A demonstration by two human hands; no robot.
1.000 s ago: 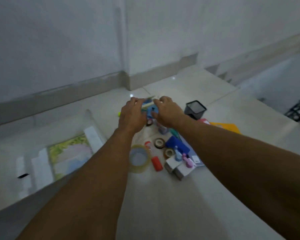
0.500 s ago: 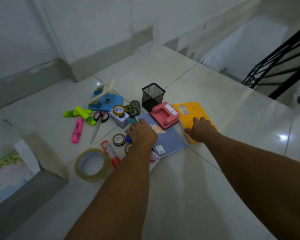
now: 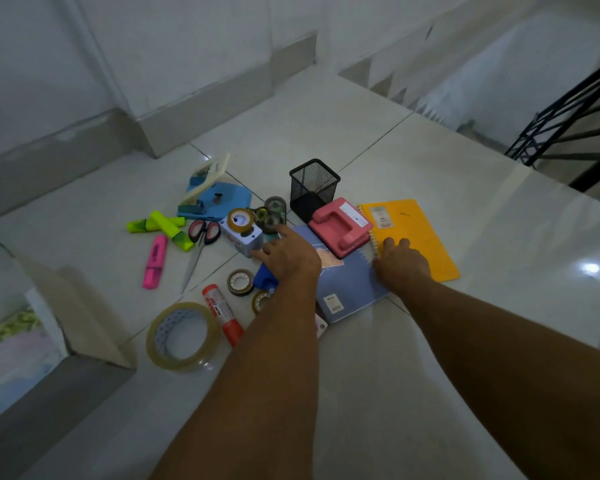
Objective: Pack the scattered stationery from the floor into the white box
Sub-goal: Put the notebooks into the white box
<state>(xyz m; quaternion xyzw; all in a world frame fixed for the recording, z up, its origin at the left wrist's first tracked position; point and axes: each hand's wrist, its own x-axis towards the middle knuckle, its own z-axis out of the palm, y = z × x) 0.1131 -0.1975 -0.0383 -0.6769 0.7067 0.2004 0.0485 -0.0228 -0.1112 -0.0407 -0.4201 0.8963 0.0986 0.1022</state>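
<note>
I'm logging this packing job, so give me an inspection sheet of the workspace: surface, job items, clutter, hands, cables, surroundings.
Surface: glossy tiled floor, dim light.
Job's things: white box open at left; on the floor, blue notebook, yellow notebook, pink hole punch on the blue notebook, mesh pen cup, scissors, highlighters, glue stick, big tape roll.
Clutter: nothing seen.
Hands: left hand, fingers spread, at the blue notebook's left edge; right hand, fingers resting on the yellow notebook.
Cables: nothing seen.
Surroundings: white walls, black railing at right.
</note>
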